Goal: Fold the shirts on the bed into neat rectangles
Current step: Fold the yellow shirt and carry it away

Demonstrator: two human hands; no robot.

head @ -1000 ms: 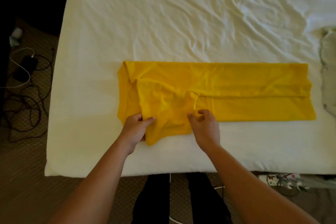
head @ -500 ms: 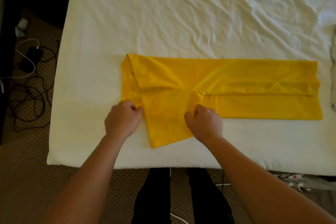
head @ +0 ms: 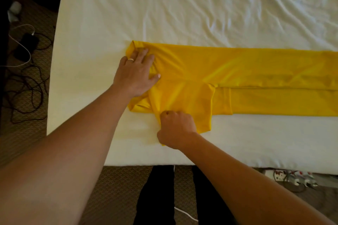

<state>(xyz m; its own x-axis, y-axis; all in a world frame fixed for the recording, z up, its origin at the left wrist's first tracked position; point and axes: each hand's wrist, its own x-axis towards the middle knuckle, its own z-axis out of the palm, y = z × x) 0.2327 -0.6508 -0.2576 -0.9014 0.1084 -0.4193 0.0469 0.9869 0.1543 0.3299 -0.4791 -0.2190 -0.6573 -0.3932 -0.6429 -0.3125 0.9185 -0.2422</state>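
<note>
My left hand lies flat, fingers spread, pinning the yellow shirt on the bed, while my right hand is fisted on its sleeve, probably to tuck it in.

Brown patterned carpet left of and below the bed; on it at left a dark phone with a white cable plugged in, beside a tangle of dark cords. A small white object at far upper left, too blurred to identify. Lower right under the bed edge a white power strip with several plugs and wires, another white cable on the floor near the dark trouser legs
</note>
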